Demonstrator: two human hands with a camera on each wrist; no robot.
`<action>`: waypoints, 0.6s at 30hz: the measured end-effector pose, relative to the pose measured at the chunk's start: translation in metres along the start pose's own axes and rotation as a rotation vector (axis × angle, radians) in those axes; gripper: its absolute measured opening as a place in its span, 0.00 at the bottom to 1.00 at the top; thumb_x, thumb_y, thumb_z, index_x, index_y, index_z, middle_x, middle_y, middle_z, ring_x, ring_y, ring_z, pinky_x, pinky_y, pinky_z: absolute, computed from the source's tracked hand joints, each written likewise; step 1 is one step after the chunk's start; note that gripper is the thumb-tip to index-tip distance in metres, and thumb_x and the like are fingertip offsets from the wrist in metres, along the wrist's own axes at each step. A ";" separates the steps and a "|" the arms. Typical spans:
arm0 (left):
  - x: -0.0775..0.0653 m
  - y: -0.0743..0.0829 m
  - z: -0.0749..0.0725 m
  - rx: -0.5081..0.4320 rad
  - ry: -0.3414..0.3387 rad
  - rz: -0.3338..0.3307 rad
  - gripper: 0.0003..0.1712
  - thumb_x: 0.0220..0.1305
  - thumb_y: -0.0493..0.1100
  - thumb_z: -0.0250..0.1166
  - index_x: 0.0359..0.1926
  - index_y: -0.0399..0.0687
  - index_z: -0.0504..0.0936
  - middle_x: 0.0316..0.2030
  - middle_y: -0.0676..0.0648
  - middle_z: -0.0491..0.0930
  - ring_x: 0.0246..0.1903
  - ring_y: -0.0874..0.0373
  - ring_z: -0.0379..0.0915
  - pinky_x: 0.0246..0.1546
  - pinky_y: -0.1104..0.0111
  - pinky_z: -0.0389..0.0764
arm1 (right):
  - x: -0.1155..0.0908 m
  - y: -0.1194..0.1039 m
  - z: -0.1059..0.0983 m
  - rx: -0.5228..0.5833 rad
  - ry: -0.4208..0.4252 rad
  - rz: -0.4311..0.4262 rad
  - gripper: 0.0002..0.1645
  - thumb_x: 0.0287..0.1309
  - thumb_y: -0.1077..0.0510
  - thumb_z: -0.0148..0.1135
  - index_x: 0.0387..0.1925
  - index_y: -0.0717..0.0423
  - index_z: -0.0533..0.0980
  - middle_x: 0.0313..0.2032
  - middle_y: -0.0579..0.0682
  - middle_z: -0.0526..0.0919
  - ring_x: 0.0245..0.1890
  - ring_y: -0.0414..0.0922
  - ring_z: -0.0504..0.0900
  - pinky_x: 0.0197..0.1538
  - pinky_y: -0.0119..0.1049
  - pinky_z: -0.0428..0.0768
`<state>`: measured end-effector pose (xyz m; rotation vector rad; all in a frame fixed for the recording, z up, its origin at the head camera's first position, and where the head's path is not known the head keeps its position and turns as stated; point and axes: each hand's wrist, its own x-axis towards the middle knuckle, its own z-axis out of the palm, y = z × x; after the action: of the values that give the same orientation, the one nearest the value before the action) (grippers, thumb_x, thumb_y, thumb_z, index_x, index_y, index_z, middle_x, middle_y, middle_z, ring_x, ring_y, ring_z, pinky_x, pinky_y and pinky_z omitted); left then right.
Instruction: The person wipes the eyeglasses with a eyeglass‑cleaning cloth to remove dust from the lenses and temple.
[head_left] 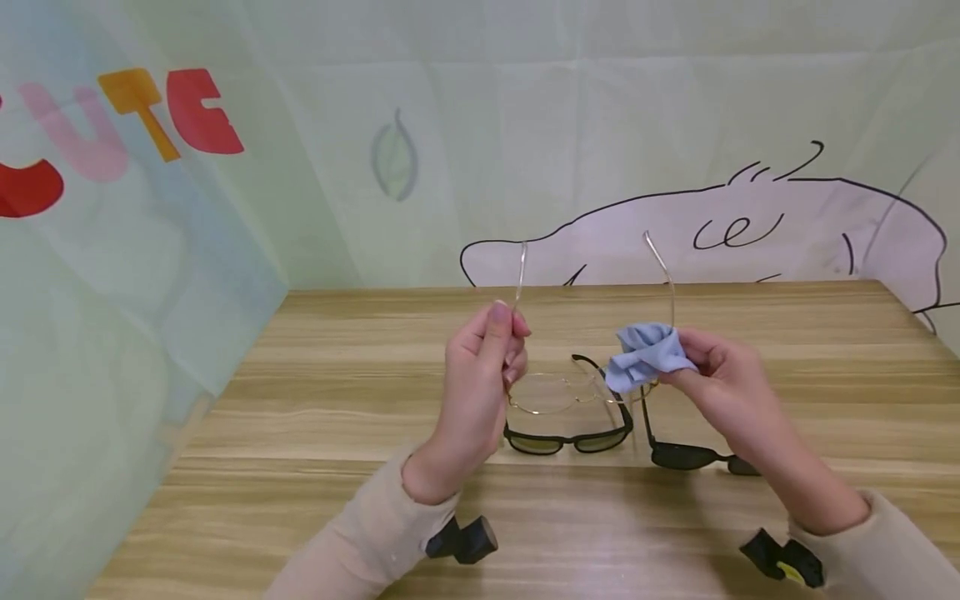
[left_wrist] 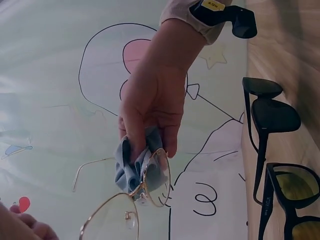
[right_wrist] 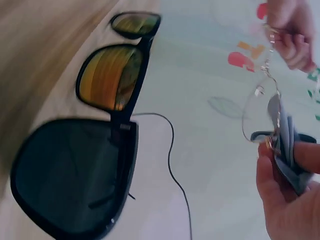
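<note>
Thin gold wire-rimmed eyeglasses [head_left: 537,412] are held up above the table, their temple arms pointing away. My left hand [head_left: 474,383] grips one temple near its hinge, the thumb along it. A crumpled light-blue cloth [head_left: 647,354] is pinched in my right hand [head_left: 731,387], folded over the other lens and hinge area. From the left wrist view, the cloth [left_wrist: 132,167] lies behind and around that lens, and the rim [left_wrist: 169,175] shows in front. The right wrist view has the fingers [right_wrist: 270,185] and thumb squeezing cloth and rim together; part of that lens is hidden.
On the wooden table [head_left: 300,400], black-framed sunglasses with yellowish lenses [head_left: 566,439] lie beneath the held eyeglasses. To their right, dark-lensed sunglasses [head_left: 682,456] sit partly behind my right forearm. A printed cloth backdrop [head_left: 487,150] rises at the table's far edge.
</note>
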<state>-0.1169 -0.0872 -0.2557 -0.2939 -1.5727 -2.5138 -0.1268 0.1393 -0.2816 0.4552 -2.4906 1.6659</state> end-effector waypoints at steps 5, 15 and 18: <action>-0.004 -0.002 0.003 -0.016 -0.067 0.013 0.18 0.73 0.37 0.44 0.25 0.45 0.72 0.16 0.54 0.59 0.16 0.64 0.52 0.19 0.76 0.55 | -0.001 -0.006 0.003 -0.156 0.142 -0.148 0.16 0.53 0.72 0.61 0.46 0.69 0.76 0.38 0.63 0.83 0.25 0.33 0.77 0.21 0.23 0.72; -0.008 -0.006 0.002 0.070 -0.110 0.057 0.16 0.72 0.36 0.47 0.25 0.47 0.73 0.14 0.55 0.60 0.14 0.63 0.52 0.19 0.75 0.55 | 0.005 -0.018 -0.002 -0.182 0.227 -0.192 0.17 0.52 0.71 0.63 0.47 0.67 0.77 0.38 0.63 0.83 0.27 0.29 0.79 0.21 0.21 0.71; -0.008 -0.008 0.002 0.086 -0.126 0.059 0.16 0.71 0.36 0.48 0.25 0.46 0.73 0.14 0.55 0.60 0.14 0.63 0.52 0.19 0.75 0.55 | 0.006 -0.020 -0.004 -0.186 0.231 -0.193 0.19 0.52 0.71 0.63 0.48 0.67 0.77 0.40 0.63 0.82 0.28 0.29 0.79 0.24 0.21 0.73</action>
<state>-0.1107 -0.0819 -0.2644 -0.4884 -1.6861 -2.4182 -0.1261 0.1348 -0.2608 0.4392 -2.3227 1.3209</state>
